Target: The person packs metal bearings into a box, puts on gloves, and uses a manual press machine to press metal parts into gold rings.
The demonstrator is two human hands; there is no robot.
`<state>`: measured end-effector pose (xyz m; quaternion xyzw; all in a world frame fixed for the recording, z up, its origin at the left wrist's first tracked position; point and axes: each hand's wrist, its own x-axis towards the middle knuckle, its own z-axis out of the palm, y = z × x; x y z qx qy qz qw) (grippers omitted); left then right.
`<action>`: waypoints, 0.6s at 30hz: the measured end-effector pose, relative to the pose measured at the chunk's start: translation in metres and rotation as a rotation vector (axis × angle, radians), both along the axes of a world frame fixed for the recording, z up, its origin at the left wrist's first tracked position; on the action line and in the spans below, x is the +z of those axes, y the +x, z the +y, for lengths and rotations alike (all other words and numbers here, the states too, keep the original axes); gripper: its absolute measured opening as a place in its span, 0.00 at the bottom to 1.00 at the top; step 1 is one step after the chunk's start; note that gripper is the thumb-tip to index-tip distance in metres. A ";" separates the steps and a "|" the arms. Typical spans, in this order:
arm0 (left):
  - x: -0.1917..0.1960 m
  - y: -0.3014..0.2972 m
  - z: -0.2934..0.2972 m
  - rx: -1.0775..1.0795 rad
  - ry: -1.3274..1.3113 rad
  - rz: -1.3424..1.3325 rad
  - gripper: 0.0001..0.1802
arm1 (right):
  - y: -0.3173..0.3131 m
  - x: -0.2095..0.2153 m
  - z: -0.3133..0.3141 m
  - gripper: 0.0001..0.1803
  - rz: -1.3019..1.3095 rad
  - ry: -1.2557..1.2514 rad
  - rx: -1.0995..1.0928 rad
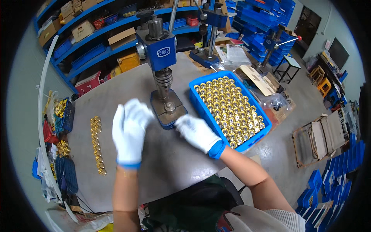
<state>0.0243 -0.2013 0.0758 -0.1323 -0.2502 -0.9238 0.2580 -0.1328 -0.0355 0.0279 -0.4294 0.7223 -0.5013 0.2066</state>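
My left hand (pixel 130 131), in a white knit glove with a blue cuff, hovers over the grey table left of the press. Motion smears its fingers, so what it holds, if anything, cannot be told. My right hand (pixel 198 133), gloved alike, is at the right front corner of the press base (pixel 170 110). Its fingers are drawn together, and anything between them is hidden. The blue arbor press (pixel 162 52) stands upright with its ram above a small round metal fixture (pixel 169 107). Right of it, a blue tray (pixel 253 141) holds many brass-coloured round parts (pixel 228 104) in rows.
A row of brass-coloured parts (pixel 96 145) lies on the table's (pixel 174 162) left side. Behind stand blue shelves (pixel 92 52) with boxes and a second press (pixel 206 58). A folding chair (pixel 320 139) and stacked blue trays (pixel 332 178) occupy the right.
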 end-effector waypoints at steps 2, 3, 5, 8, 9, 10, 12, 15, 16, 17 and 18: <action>-0.016 -0.047 -0.046 0.495 -0.366 -0.665 0.39 | -0.022 -0.033 -0.020 0.16 -0.049 -0.091 -0.157; -0.026 -0.063 -0.067 0.530 -0.405 -0.771 0.41 | -0.024 -0.057 -0.036 0.19 0.074 -0.054 -0.188; -0.050 -0.096 -0.097 0.560 -0.430 -0.886 0.43 | -0.019 -0.073 -0.053 0.30 0.215 0.165 -0.228; -0.052 -0.147 -0.094 0.531 -0.460 -0.966 0.32 | -0.028 -0.074 -0.058 0.30 0.178 0.419 -0.294; -0.053 -0.156 -0.092 0.516 -0.356 -0.904 0.29 | -0.033 -0.075 -0.060 0.30 0.175 0.427 -0.299; -0.052 -0.163 -0.087 0.499 -0.254 -0.840 0.27 | -0.041 -0.076 -0.062 0.26 0.162 0.426 -0.288; -0.052 -0.165 -0.074 0.481 -0.214 -0.812 0.27 | -0.043 -0.078 -0.058 0.22 0.151 0.429 -0.281; -0.058 -0.155 -0.070 0.403 -0.197 -0.811 0.26 | -0.034 -0.078 -0.047 0.20 0.207 0.426 -0.282; -0.062 -0.146 -0.069 0.335 -0.211 -0.846 0.26 | -0.027 -0.075 -0.042 0.20 0.206 0.425 -0.280; -0.062 -0.141 -0.062 0.308 -0.161 -0.908 0.25 | -0.019 -0.067 -0.034 0.21 0.260 0.507 -0.259; -0.074 -0.136 -0.055 0.298 -0.159 -0.908 0.25 | -0.010 -0.057 -0.024 0.22 0.313 0.589 -0.237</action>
